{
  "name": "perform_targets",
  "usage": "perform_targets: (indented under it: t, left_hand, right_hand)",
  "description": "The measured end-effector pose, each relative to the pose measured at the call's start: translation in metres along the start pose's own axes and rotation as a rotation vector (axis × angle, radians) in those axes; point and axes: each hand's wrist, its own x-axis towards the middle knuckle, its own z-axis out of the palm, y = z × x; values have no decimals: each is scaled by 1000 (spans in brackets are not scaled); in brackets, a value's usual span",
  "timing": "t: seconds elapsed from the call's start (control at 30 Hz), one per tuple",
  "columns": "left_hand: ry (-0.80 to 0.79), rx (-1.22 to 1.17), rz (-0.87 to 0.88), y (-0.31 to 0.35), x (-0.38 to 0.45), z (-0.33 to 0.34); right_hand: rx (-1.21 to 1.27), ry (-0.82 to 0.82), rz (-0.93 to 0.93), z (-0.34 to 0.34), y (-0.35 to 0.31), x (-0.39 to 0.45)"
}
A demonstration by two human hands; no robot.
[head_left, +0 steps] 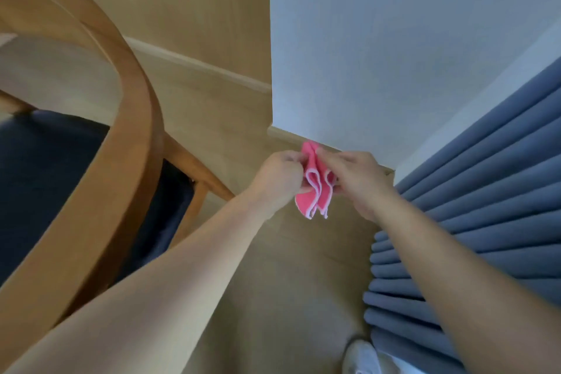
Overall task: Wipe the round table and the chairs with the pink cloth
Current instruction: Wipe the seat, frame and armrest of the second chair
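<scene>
The pink cloth (315, 184) with a pale hem hangs folded in the air, held between both hands above the floor. My left hand (277, 181) pinches its left side and my right hand (361, 181) pinches its right side. At the left stands a wooden chair (121, 143) with a curved back rail and a dark blue seat (45, 179), roughly a forearm's length from the cloth. The round table is out of view.
A blue pleated curtain (473, 209) hangs along the right. A white wall corner (379, 55) and a wood-panelled wall (188, 9) stand ahead. The light wood floor (288, 297) runs between chair and curtain, and a white shoe (361, 357) shows at the bottom.
</scene>
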Motion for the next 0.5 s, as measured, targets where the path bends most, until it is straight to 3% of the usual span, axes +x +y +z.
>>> perform_targets:
  t: [0.1,0.2,0.37,0.5]
  left_hand:
    - [-59,53,165,-39,9,9]
    - [-40,224,339,-70,35,7]
    - [157,375,426,-115,63,-20]
    - [342,416,493,-120,39,-50]
  right_hand:
    - [63,29,43,11,37,31]
    - [42,-57,-3,22,64,61]
    - [288,-207,-95,58,99,104]
    - [384,-279,-106,94,80,123]
